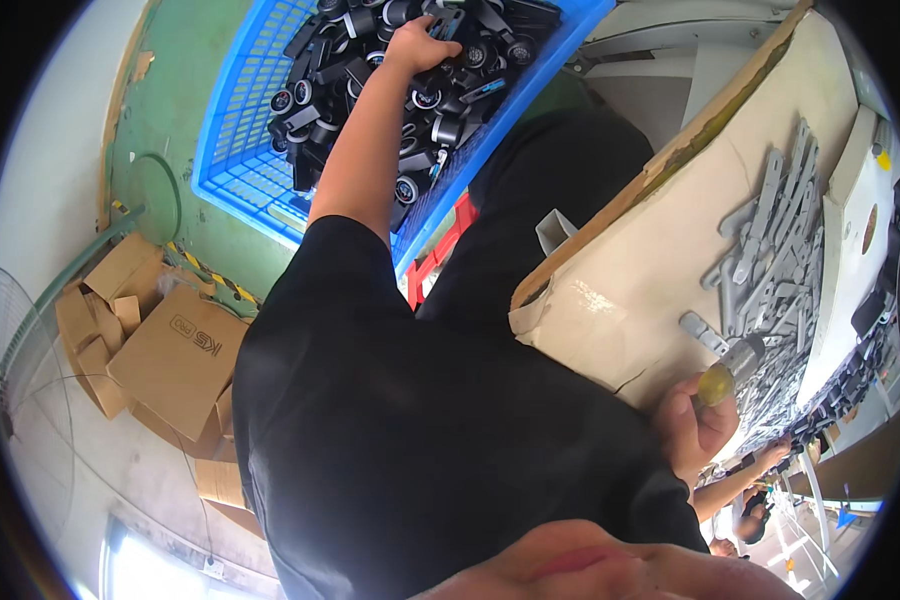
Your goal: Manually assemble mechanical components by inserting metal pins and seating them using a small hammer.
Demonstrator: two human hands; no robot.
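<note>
My left hand [420,46] reaches into a blue plastic basket [232,130] at the top, thumb and fingers on either side of a black slotted part [448,23]. Around it lie many black parts, several with small wheels [427,98]. My right hand [694,428] is closed on a tool with a yellow end [715,384] and a grey cylindrical body [744,354]; its kind is not clear. This hand is over the near part of a pale worktable [610,310], beside a heap of long grey metal pieces [770,240].
Brown cardboard boxes [180,355] stand on the left. A red object [438,250] shows below the basket. A white board [832,280] edges the grey heap, with more black parts [875,300] beyond. Another person's arm [735,488] appears at the lower right.
</note>
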